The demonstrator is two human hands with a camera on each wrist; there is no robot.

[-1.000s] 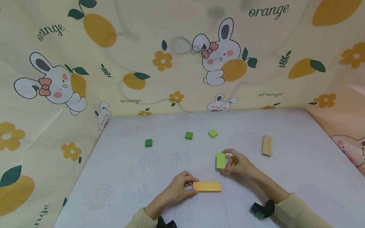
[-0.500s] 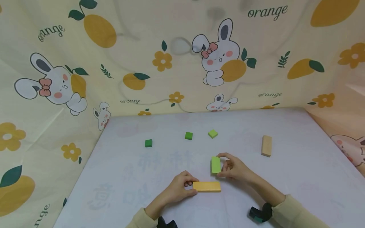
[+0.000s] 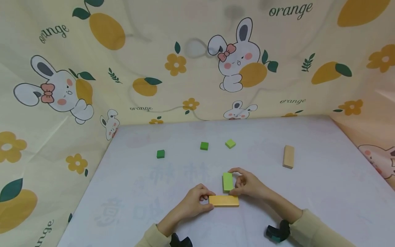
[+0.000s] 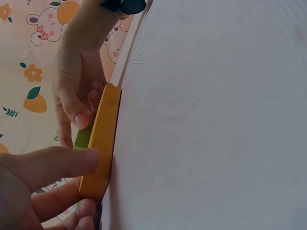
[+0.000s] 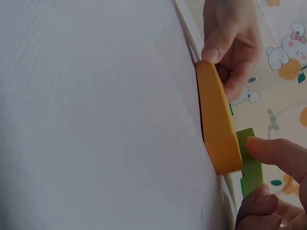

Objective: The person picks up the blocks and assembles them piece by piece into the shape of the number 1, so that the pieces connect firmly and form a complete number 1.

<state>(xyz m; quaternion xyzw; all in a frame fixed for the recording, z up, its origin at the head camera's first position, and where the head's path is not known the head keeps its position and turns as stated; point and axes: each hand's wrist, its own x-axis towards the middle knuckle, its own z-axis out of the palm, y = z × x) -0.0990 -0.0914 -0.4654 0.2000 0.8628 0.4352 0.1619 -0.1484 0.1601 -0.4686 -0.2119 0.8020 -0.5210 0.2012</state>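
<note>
At the front of the table, my left hand (image 3: 195, 202) grips the left end of a yellow-orange rectangular block (image 3: 224, 201) between thumb and fingers. Just behind it, my right hand (image 3: 250, 184) pinches a light green block (image 3: 227, 182) by its near and far ends. The light green block sits close to the yellow block's far side; whether they touch cannot be told. In the left wrist view the yellow block (image 4: 102, 141) largely hides the green one (image 4: 84, 137). The right wrist view shows the green block (image 5: 250, 165) beyond the yellow block's (image 5: 217, 117) near end.
Two dark green small blocks (image 3: 160, 154) (image 3: 204, 146) and a light green small block (image 3: 230, 143) lie toward the back of the white table (image 3: 132, 181). A plain wooden block (image 3: 288, 156) lies at the right. A printed cloth (image 3: 191, 68) hangs behind.
My right hand has carried the light green block left and toward the front, up close to the yellow block. The left hand and the yellow block have stayed in place.
</note>
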